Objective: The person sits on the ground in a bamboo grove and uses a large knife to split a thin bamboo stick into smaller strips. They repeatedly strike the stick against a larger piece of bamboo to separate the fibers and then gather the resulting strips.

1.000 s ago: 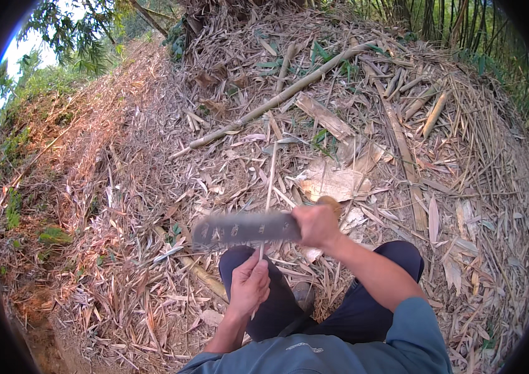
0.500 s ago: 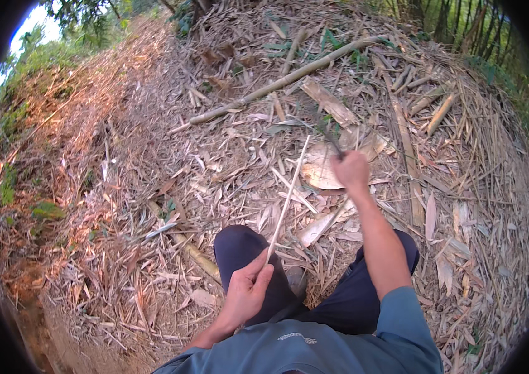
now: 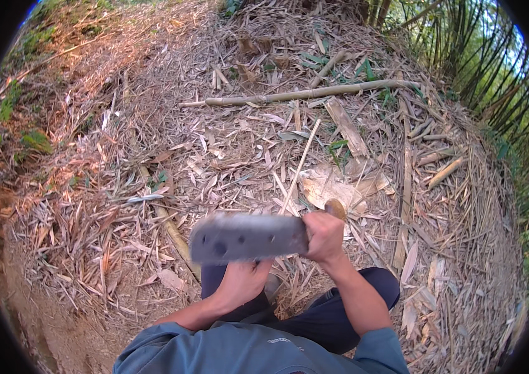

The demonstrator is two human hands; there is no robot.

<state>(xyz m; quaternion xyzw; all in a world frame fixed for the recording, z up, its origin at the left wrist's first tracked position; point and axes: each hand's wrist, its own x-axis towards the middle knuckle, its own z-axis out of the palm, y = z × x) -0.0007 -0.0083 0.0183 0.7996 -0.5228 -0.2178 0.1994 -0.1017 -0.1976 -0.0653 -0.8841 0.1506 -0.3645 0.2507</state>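
On the leaf-strewn ground (image 3: pixel 83 215) at left, a bamboo pole (image 3: pixel 177 239) lies slanting toward the left hand (image 3: pixel 239 288), whose fingers are partly hidden behind a broad knife (image 3: pixel 255 238), so their grip cannot be told. From behind the blade a thin pale stick (image 3: pixel 302 163) slants up and rightward. The right hand (image 3: pixel 325 237) has its fingers closed around the knife's handle, near a pale flat husk (image 3: pixel 323 186).

We held our right hand (image 3: pixel 324 237) curled tight, the right forearm (image 3: pixel 359 299) slanting up leftward; our left hand (image 3: pixel 243 283) sat lower, fingertips hidden, the left forearm (image 3: pixel 194 313) angling up rightward.
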